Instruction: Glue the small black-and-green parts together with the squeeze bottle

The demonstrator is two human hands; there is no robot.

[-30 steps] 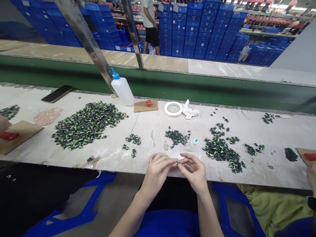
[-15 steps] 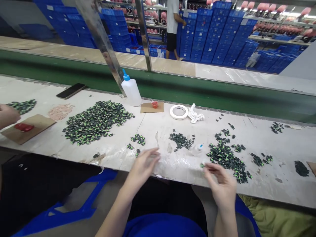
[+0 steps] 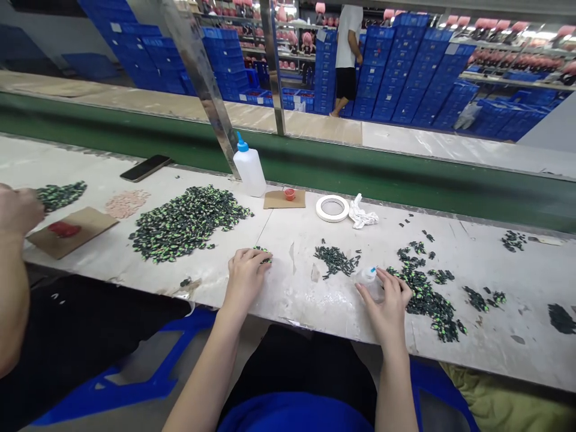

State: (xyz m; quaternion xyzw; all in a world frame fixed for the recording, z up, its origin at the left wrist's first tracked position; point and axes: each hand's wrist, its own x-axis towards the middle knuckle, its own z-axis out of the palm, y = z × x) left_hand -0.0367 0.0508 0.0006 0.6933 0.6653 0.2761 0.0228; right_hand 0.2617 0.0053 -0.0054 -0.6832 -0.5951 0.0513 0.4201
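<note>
My left hand (image 3: 246, 273) rests on the table at a little cluster of black-and-green pieces (image 3: 263, 249), its fingers bent together over them; a piece shows at the fingertips, and the rest are hidden under the hand. On the right, my right hand (image 3: 387, 295) has its thumb and fingers around a small clear squeeze bottle (image 3: 368, 276) with a blue tip, which stands on the table. Between the hands lies a small heap of dark short sticks (image 3: 335, 260). Right beside my right hand spreads a bigger heap of black-and-green pieces (image 3: 425, 300).
A large pile of black-and-green pieces (image 3: 189, 222) lies left. Along the back stand a white bottle (image 3: 250, 173), a red cap (image 3: 290, 194) on cardboard (image 3: 276, 201), a tape roll (image 3: 319, 210) and crumpled tissue (image 3: 362, 217). A co-worker's hand (image 3: 18, 210) is at far left.
My left hand has moved left and up onto the small cluster. My right hand has left the table's front edge, where it held a green piece, and come to the small bottle.
</note>
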